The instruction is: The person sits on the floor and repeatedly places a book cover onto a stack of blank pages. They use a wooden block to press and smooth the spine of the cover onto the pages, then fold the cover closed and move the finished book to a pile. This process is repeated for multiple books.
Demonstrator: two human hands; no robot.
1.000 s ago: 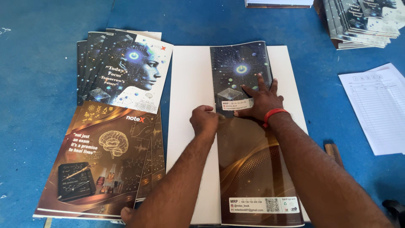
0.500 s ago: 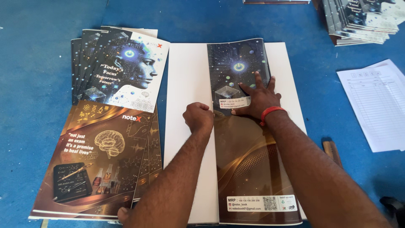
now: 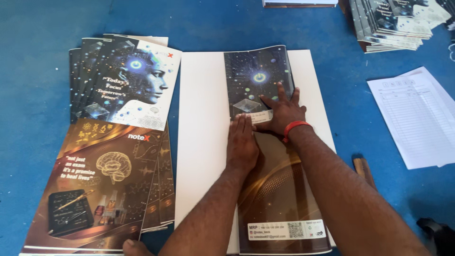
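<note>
Now both hands press a cover flat.
Head view: left hand (image 3: pixel 242 142) and right hand (image 3: pixel 280 111), fingers spread, pinching nothing, lie on the cover (image 3: pixel 275 189) over white card (image 3: pixel 204 142), mid-mat (image 3: pixel 47 28); sheets (image 3: pixel 113 137) fan leftward.

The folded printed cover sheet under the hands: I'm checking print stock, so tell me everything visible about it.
The folded printed cover sheet is glossy paper lying flat on a blue surface, white inner side up at left, a printed flap folded over at right. The flap is dark with glowing dots above, brown-gold swirls below, and a white label strip near the bottom. The left hand lies flat along the flap's edge; the right hand, wearing an orange wristband, spreads on its upper part.
</note>
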